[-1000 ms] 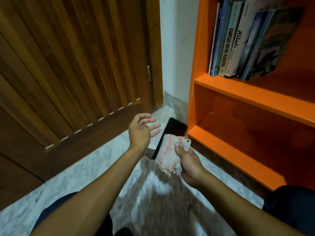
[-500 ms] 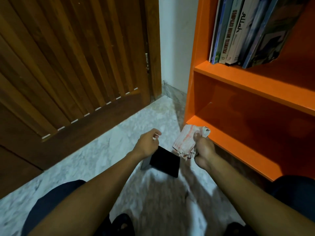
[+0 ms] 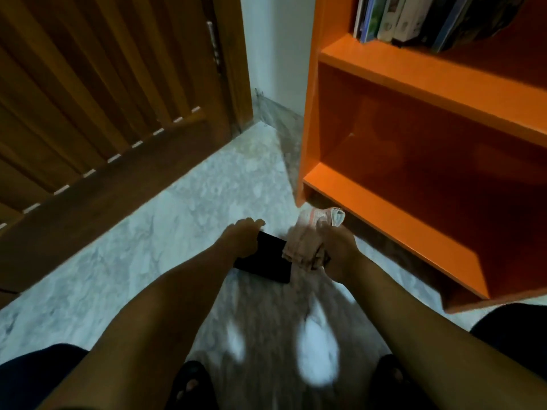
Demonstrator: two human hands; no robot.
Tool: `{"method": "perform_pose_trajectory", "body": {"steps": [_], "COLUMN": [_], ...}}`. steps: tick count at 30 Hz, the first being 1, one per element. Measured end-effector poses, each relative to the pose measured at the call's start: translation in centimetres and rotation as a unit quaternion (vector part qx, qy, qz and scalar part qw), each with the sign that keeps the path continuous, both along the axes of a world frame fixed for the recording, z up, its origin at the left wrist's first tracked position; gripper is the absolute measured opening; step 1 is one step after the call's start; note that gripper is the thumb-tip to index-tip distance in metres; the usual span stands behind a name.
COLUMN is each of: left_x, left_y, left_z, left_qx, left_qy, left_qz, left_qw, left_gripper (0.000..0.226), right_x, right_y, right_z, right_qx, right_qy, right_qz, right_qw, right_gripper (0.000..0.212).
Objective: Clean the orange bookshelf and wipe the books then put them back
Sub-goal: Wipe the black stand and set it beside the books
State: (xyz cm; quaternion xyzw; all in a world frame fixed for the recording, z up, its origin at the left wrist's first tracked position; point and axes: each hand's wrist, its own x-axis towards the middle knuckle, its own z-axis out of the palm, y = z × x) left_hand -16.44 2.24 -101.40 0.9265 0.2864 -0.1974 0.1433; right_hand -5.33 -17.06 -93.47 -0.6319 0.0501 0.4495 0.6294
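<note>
While it lies low by the floor, the black book looks thin, stiff and light; best held by its edge. The left hand curls over its left edge. The right hand squeezes the soft cloth beside it. Farther off, the shelf holds more books up top.

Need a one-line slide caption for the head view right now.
Left hand holds a black book while the right hand grips a cloth beside the orange bookshelf.
</note>
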Motion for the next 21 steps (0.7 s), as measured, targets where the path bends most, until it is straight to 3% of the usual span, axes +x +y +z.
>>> {"method": "perform_pose_trajectory", "body": {"steps": [5,10,14,18,21], "left_x": [2.6,3.7,3.7,2.6,1.2], "left_y": [1.6,2.0,1.7,1.4,1.7], "left_z": [-3.0,-4.3,-3.1,0.1,2.9], "left_qx": [0.045,0.04,0.037,0.029,-0.004], "left_qy": [0.078,0.116,0.098,0.07,0.001], "left_qz": [-0.088,-0.091,-0.087,-0.044,0.015], "left_qw": [0.992,0.988,0.991,0.996,1.0], "left_gripper": [0.061,0.061,0.034,0.024,0.015], "right_x": [1.4,2.0,1.9,1.3,0.6], "right_y": [-1.1,-2.0,-1.9,-1.9,-2.2], "right_z": [-2.7,-3.4,-2.7,-1.7,-1.1], "right_qx": [-0.035,-0.05,-0.045,-0.018,0.006], "right_qy": [0.014,0.029,0.031,0.032,0.033], "right_qz": [-0.009,-0.04,-0.048,-0.045,-0.043], "right_qw": [0.999,0.998,0.997,0.998,0.998], "right_gripper": [0.026,0.028,0.031,0.027,0.031]}}
